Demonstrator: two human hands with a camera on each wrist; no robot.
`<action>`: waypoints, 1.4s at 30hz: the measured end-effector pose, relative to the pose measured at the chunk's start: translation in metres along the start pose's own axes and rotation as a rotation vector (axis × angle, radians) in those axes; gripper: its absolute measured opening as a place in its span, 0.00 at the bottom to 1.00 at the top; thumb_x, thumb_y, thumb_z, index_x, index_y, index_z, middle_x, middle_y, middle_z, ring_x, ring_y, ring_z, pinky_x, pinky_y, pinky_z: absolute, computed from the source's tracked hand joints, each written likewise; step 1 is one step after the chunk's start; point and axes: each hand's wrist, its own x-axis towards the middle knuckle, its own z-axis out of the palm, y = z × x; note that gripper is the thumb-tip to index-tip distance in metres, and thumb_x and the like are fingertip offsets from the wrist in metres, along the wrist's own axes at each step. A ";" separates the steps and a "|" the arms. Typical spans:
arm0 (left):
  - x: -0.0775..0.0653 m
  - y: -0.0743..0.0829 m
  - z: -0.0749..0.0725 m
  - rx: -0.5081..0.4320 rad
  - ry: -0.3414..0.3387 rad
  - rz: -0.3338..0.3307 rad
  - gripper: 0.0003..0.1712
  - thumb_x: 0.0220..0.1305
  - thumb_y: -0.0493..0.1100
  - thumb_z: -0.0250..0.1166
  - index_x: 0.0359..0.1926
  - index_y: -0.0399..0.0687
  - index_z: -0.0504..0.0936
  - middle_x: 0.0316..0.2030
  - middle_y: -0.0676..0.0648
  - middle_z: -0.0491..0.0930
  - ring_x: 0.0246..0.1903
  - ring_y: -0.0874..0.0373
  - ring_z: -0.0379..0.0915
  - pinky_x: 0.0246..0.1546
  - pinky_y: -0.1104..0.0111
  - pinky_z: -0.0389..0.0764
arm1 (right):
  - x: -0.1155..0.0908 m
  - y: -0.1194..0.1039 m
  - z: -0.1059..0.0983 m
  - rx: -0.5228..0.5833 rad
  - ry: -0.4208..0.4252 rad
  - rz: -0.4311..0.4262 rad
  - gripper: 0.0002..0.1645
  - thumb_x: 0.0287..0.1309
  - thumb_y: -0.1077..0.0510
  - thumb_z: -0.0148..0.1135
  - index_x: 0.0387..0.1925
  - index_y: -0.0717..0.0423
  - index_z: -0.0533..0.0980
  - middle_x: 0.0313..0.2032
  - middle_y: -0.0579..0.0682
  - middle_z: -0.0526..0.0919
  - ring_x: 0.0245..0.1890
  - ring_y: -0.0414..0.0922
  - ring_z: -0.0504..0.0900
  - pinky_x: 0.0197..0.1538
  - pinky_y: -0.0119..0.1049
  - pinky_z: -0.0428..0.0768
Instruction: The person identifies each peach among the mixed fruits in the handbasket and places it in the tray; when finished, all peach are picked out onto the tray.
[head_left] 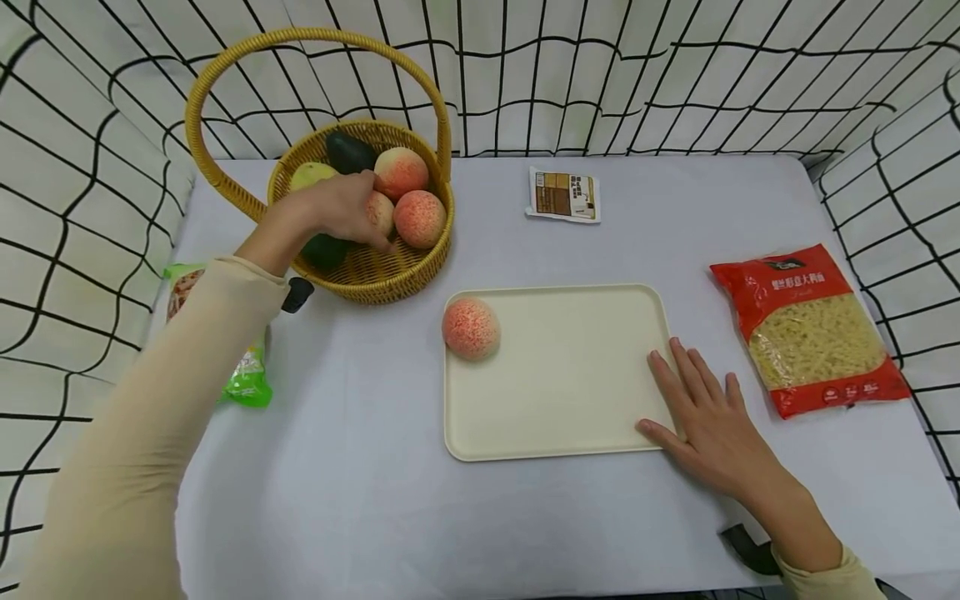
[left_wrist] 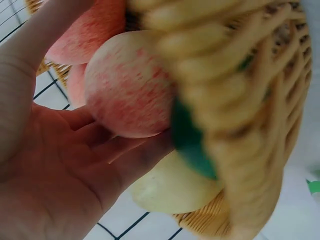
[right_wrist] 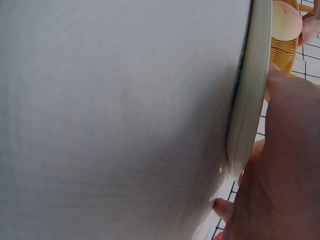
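My left hand (head_left: pixel 341 208) reaches into a yellow wicker basket (head_left: pixel 390 287). In the left wrist view its fingers extend along a pink-and-cream peach (left_wrist: pixel 132 85), with a gap between palm and fruit and the thumb stretched out straight. Two more peaches (head_left: pixel 401 173) lie to the right of this hand, beside a dark green fruit or vegetable (head_left: pixel 349 152) and a yellow-green fruit (head_left: pixel 311 174). My right hand (head_left: pixel 708 425) lies with fingers spread over the right edge of a cream tray (head_left: pixel 562 383). Another peach (head_left: pixel 471 328) sits at the tray's upper left corner.
A red bag of pasta (head_left: pixel 813 329) lies right of the tray. At the back is a small brown-and-white packet (head_left: pixel 564 196). A green package (head_left: pixel 251 379) is partly hidden beneath my left arm. Black wire mesh (head_left: pixel 525 83) surrounds the white table (head_left: pixel 360 500).
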 end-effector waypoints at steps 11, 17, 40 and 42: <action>0.007 -0.003 0.008 -0.017 0.058 -0.005 0.61 0.61 0.56 0.77 0.77 0.26 0.52 0.74 0.25 0.63 0.72 0.31 0.63 0.77 0.40 0.64 | -0.001 0.001 -0.001 0.003 0.003 0.002 0.59 0.68 0.33 0.63 0.87 0.41 0.44 0.88 0.53 0.38 0.86 0.61 0.43 0.76 0.82 0.45; 0.011 -0.005 0.014 0.000 0.087 -0.025 0.63 0.59 0.57 0.78 0.77 0.26 0.53 0.74 0.24 0.62 0.72 0.31 0.63 0.77 0.40 0.63 | -0.001 0.001 -0.001 0.002 0.007 0.001 0.59 0.67 0.33 0.63 0.87 0.40 0.44 0.88 0.54 0.39 0.86 0.62 0.44 0.76 0.82 0.46; 0.005 -0.015 0.021 -0.037 0.209 -0.011 0.52 0.60 0.52 0.75 0.75 0.31 0.59 0.66 0.29 0.70 0.59 0.35 0.72 0.65 0.40 0.75 | -0.002 -0.002 0.001 0.004 -0.009 0.002 0.59 0.67 0.32 0.63 0.87 0.40 0.45 0.88 0.54 0.39 0.85 0.63 0.44 0.75 0.82 0.46; -0.001 -0.014 0.016 -0.037 0.229 0.006 0.51 0.61 0.51 0.75 0.74 0.32 0.61 0.65 0.29 0.71 0.59 0.34 0.73 0.64 0.40 0.75 | -0.002 -0.002 -0.001 0.004 -0.004 0.002 0.59 0.67 0.32 0.63 0.87 0.40 0.44 0.88 0.54 0.39 0.85 0.62 0.44 0.76 0.82 0.46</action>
